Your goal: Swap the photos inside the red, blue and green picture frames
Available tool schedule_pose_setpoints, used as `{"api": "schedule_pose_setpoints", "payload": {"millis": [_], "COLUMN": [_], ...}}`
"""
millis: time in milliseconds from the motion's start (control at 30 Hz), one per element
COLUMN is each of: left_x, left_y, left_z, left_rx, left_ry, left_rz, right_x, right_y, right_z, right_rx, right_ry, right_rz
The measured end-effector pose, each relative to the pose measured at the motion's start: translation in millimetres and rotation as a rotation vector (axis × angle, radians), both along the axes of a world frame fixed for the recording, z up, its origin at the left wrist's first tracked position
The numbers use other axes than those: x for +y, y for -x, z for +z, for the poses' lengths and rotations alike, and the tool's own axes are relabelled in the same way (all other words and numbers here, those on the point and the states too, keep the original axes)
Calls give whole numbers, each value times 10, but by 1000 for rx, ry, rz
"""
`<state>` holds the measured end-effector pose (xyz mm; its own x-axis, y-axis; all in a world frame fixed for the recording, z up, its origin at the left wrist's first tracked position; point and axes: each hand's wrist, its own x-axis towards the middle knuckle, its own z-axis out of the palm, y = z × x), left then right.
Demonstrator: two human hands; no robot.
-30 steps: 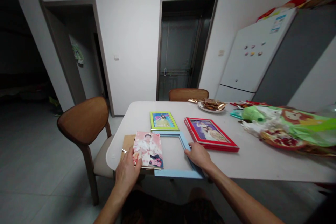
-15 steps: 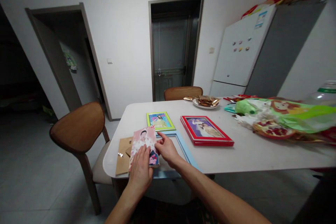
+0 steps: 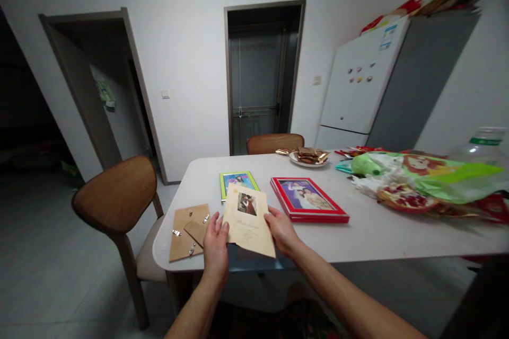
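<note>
1 cream, rectangular printed paper sheet (image 3: 249,226): I have it clamped by its side edges, left hand (image 3: 216,249) and right hand (image 3: 283,232) equally near; long axis points away from me, over 1 mostly hidden blue frame (image 3: 256,264) on the white bench (image 3: 369,246).

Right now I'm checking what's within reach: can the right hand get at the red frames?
Probably yes: the red frames lie close to the right hand, with nothing visible between them. But both hands hold the sheet, so the right would likely have to let go first.
</note>
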<state>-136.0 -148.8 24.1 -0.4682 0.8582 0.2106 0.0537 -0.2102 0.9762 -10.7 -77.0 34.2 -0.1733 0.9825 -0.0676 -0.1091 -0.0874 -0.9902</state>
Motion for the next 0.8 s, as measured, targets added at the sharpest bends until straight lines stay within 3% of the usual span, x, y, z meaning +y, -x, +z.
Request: {"api": "schedule_pose_setpoints", "payload": {"millis": [133,300,567,700,800], "left_x": [-46,-145,-207,-220,-224], "left_y": [41,-45,-21,-56,-105], "left_z": [-45,-158,-139,-76,-48], "left_rx": [231,766,964,1072,1111], "left_ry": [100,171,200,246,261], "left_rz": [-48,-183,-280,-322,-327], "right_x": [224,308,324,236,173], "right_y": [-238,-239,-181,-183,-192], "right_z": [-42,-145,-168,-218,-240], "right_rx": [-399,-584,-867,-1205,-1324], "right_ry": [-83,-149,-321,-488,-582], "right_rz": [-37,-45,-139,-165,-164]}}
